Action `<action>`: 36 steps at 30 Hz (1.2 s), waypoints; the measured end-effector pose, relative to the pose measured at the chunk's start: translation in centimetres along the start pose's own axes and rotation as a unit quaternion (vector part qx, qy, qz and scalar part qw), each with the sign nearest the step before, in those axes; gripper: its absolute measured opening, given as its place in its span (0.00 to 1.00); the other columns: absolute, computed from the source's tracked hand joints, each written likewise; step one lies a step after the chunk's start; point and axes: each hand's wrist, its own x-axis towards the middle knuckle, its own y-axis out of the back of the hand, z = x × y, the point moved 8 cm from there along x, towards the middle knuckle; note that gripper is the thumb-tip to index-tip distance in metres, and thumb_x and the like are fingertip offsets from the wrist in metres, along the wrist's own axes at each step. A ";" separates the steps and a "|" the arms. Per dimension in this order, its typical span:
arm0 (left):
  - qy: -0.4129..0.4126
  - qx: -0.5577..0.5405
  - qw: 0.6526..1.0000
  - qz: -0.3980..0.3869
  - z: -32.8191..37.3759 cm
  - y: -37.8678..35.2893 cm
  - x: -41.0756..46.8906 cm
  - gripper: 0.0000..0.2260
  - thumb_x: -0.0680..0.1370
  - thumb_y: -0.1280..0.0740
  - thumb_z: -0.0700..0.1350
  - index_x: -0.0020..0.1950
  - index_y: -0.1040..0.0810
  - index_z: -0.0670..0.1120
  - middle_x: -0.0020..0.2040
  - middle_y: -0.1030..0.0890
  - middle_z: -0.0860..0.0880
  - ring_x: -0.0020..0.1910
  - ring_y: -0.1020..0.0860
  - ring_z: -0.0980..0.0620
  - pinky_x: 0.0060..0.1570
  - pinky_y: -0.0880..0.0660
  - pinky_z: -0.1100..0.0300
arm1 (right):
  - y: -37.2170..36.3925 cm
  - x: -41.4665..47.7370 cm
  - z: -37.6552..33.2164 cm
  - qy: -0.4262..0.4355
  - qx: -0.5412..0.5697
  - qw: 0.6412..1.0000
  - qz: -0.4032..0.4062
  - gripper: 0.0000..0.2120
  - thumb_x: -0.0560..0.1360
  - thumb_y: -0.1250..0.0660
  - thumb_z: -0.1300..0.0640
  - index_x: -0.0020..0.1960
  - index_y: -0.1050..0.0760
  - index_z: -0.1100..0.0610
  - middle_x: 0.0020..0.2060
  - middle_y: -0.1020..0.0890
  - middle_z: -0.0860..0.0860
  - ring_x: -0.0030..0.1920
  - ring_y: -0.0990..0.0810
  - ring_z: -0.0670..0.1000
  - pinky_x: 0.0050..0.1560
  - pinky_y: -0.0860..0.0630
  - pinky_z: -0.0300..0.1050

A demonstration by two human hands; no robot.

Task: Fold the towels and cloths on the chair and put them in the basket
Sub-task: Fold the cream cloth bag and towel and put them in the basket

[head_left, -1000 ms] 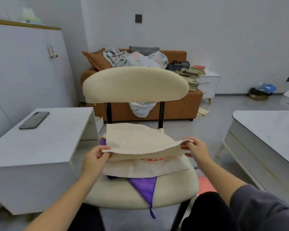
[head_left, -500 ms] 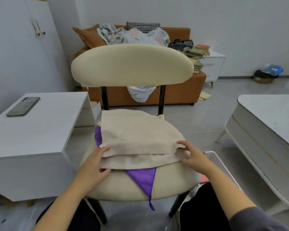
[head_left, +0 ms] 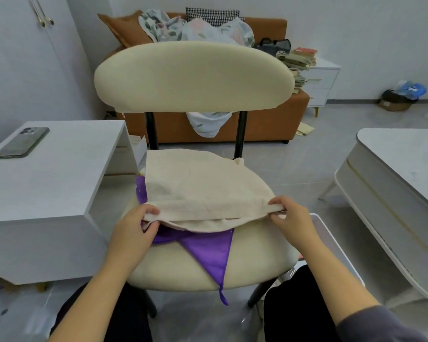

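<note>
Now L grip [head_left: 134,230], R grip [head_left: 292,218] pinch beige cloth [head_left: 198,186] front corners.

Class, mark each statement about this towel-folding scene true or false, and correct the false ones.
1. The left hand and the right hand both pinch the near edge of the beige cloth. True.
2. The purple cloth lies on top of the beige cloth. False: it lies beneath it.
3. A phone lies on the white table. True.
4. The beige cloth is in the basket. False: it lies on the chair seat, outside the basket.
</note>
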 end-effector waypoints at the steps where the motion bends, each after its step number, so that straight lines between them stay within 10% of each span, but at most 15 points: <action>1: 0.000 -0.006 1.000 0.010 0.1 0.2 0.0 0.10 0.74 0.31 0.37 0.46 0.23 0.53 0.44 0.22 0.58 0.39 0.25 0.59 0.36 0.32 0.71 | 0.2 0.0 -0.2 0.003 0.012 1.000 0.009 0.11 0.71 0.32 0.65 0.48 0.24 0.52 0.40 0.20 0.46 0.40 0.24 0.44 0.39 0.32 0.28; 9: 0.005 -0.087 0.993 0.081 0.8 1.9 -0.3 0.11 0.73 0.30 0.35 0.49 0.22 0.49 0.45 0.22 0.59 0.41 0.25 0.69 0.39 0.33 0.79 | -0.1 0.2 0.5 -0.017 0.011 1.000 -0.016 0.13 0.70 0.36 0.69 0.46 0.26 0.51 0.40 0.23 0.46 0.40 0.27 0.42 0.37 0.33 0.26; 20: -0.042 -0.017 0.998 0.042 0.3 1.3 0.1 0.07 0.73 0.30 0.36 0.49 0.18 0.45 0.47 0.21 0.51 0.45 0.24 0.53 0.44 0.34 0.79 | -0.6 0.6 1.0 0.029 -0.204 0.978 -0.004 0.11 0.72 0.34 0.62 0.53 0.21 0.54 0.47 0.26 0.51 0.44 0.25 0.55 0.40 0.37 0.44; 26: -0.046 0.016 0.998 0.050 0.3 1.2 0.3 0.06 0.74 0.31 0.37 0.49 0.18 0.45 0.48 0.25 0.50 0.46 0.25 0.50 0.45 0.32 0.60 | 0.1 0.7 0.0 0.115 -0.245 0.960 0.071 0.05 0.68 0.29 0.66 0.42 0.18 0.58 0.44 0.21 0.54 0.42 0.23 0.60 0.38 0.38 0.46; 31: -0.112 0.125 0.983 0.078 1.1 1.5 0.8 0.06 0.73 0.30 0.35 0.48 0.18 0.41 0.56 0.26 0.43 0.56 0.27 0.43 0.48 0.31 0.54 | 0.6 0.5 -0.8 0.158 -0.222 0.959 0.076 0.06 0.67 0.29 0.69 0.41 0.21 0.60 0.43 0.19 0.53 0.41 0.23 0.60 0.37 0.34 0.45; 36: -0.212 0.277 0.936 0.051 2.3 1.2 1.4 0.04 0.71 0.30 0.36 0.42 0.20 0.45 0.42 0.20 0.49 0.43 0.22 0.45 0.41 0.40 0.57 | 0.0 1.3 0.3 0.108 -0.221 0.969 -0.036 0.03 0.73 0.36 0.64 0.47 0.27 0.59 0.42 0.28 0.49 0.41 0.29 0.55 0.35 0.37 0.46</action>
